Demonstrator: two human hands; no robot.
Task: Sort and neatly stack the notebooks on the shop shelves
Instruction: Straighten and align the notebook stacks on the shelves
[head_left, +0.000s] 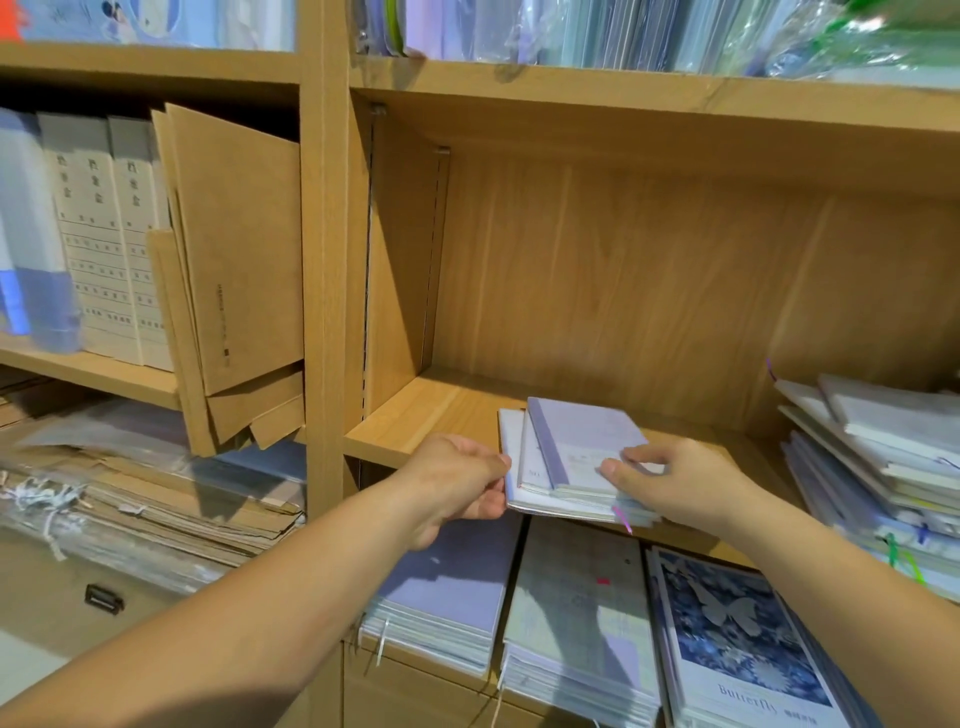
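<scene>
Head: left hand (457, 483), right hand (680, 483) hold notebooks (576, 441)

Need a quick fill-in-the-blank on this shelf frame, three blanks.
The left hand pinches the small notebook stack at its ___ edge. The right hand holds its ___ side. The dark blue cover below the stack shows a ___.
Missing: left; right; butterfly.

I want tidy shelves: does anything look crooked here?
Yes. The notebook stack gripped by the left hand and right hand is fanned, not squared. The right pile is splayed; the brown envelopes lean.
</scene>
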